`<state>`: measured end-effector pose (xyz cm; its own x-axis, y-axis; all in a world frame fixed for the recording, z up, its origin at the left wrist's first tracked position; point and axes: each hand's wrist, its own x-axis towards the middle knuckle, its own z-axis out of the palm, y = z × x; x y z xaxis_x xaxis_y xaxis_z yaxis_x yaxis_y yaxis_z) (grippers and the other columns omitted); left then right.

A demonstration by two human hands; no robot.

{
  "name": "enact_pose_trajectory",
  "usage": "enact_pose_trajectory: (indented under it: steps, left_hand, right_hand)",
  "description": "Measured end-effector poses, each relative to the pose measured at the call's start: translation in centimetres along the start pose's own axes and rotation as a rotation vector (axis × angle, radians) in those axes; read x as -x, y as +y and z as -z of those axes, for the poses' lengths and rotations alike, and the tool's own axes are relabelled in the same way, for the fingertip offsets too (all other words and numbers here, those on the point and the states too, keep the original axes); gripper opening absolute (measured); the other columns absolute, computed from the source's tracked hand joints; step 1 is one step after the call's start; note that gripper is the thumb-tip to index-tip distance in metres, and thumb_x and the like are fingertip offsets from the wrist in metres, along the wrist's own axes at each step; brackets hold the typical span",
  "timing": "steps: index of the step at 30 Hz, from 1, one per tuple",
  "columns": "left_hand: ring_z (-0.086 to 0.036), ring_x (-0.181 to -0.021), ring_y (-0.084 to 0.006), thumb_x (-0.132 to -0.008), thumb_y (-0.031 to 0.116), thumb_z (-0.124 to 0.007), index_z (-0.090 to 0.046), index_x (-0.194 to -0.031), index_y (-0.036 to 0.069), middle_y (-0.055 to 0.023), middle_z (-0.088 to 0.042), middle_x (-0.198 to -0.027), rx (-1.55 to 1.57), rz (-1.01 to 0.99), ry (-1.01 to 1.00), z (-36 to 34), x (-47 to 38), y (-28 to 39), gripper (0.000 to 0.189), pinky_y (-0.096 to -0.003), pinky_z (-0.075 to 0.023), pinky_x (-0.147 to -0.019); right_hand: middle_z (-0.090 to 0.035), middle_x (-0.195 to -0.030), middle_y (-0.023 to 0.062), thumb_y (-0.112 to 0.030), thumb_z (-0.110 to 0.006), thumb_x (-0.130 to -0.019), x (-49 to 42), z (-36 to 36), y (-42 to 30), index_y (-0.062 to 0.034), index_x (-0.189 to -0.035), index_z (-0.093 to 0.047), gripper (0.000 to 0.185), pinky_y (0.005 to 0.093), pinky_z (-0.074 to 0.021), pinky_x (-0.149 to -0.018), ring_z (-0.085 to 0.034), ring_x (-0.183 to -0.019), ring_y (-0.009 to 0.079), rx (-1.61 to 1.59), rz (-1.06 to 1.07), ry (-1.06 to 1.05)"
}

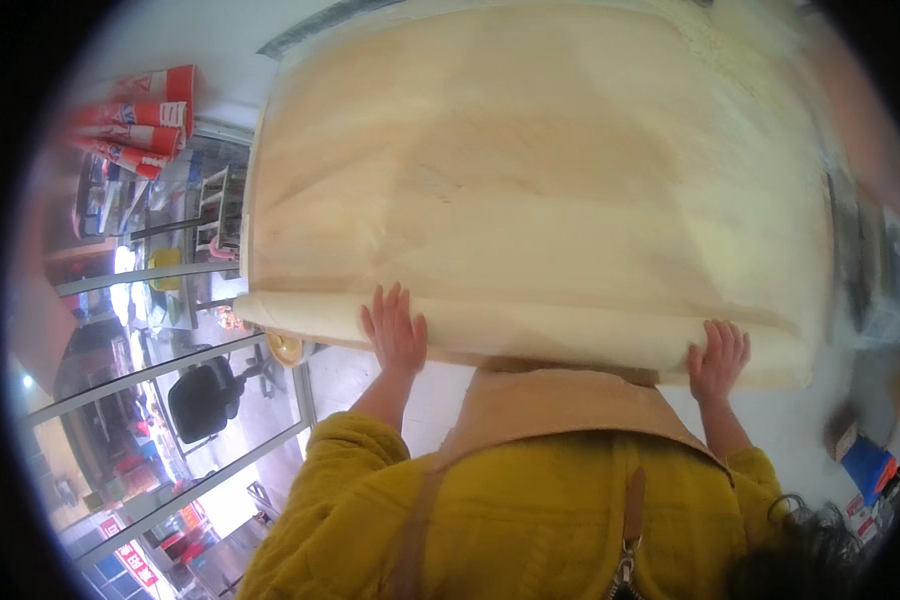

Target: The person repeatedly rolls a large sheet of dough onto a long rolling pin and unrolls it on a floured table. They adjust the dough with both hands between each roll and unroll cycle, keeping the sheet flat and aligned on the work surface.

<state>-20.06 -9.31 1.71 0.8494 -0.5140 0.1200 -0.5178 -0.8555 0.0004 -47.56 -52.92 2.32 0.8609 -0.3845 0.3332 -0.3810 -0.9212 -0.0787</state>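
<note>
A broad, thin cream sheet [487, 187], which looks like dough, covers most of a large work board. Its near edge forms a long roll [555, 330] running left to right; whether a rod lies inside is hidden. Flat on the left part of this roll rests my left hand [396, 330], fingers pointing away from me and thumb apart. My right hand [720, 360] lies on the roll's right part, fingers slightly bent over it. Neither hand is closed around anything. Between my arms, a tan apron [562, 401] comes close to the board's near edge.
Whitish powder [720, 56] lies along the far right rim. Red-and-white stacked cups or cones [142, 120] are at upper left. A metal-framed glass partition [172, 375] stands left, with a black chair [202, 397] behind it. A blue object [862, 465] sits at lower right.
</note>
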Motion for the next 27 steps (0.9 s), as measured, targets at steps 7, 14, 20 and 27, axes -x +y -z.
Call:
enact_pose_trajectory:
  steps: [7,14,20,27]
  left_hand:
    - [-0.033,-0.134,-0.0243,-0.091,0.03,-0.047,-0.058,-0.119,0.01,-0.0073,-0.05,-0.134,-0.092,0.012,0.006,-2.1,-11.5,-2.8,0.037,-0.0565,-0.017,-0.11]
    - [-0.031,-0.135,-0.0294,-0.092,0.035,-0.044,-0.053,-0.124,0.009,-0.0087,-0.049,-0.134,0.011,0.111,0.112,-0.8,-3.7,-3.0,0.042,-0.0568,-0.0147,-0.109]
    - [-0.03,-0.135,-0.029,-0.089,0.03,-0.048,-0.048,-0.128,0.01,-0.0081,-0.043,-0.139,0.007,-0.023,-0.059,0.4,-5.3,-4.0,0.044,-0.0583,-0.0141,-0.109]
    - [-0.03,-0.135,-0.0262,-0.089,0.029,-0.048,-0.05,-0.128,0.015,-0.0048,-0.043,-0.139,0.146,0.24,0.195,-1.9,-10.4,-6.8,0.042,-0.0572,-0.0125,-0.111]
  right_hand:
    - [-0.062,-0.099,0.0114,-0.028,-0.055,-0.085,-10.2,-5.8,7.7,-0.008,-0.098,-0.06,0.024,0.0442,-0.0376,-0.092,-0.056,-0.096,0.0305,-0.156,0.058,-0.151]
    - [-0.059,-0.119,0.0095,-0.033,-0.051,-0.088,-3.5,-4.5,7.2,-0.0133,-0.117,-0.059,0.036,0.0482,-0.0245,-0.108,-0.05,-0.118,0.0281,0.174,-0.09,0.14]
    - [-0.057,-0.121,0.0083,-0.032,-0.051,-0.089,-6.4,-6.4,13.0,-0.0131,-0.113,-0.058,0.032,0.052,-0.0272,-0.105,-0.049,-0.119,0.0274,0.164,-0.019,-0.21]
    - [-0.06,-0.113,0.011,-0.03,-0.054,-0.087,-13.1,-7.6,5.8,-0.0103,-0.106,-0.061,0.028,0.0491,-0.0345,-0.099,-0.054,-0.107,0.0273,0.015,-0.161,-0.144]
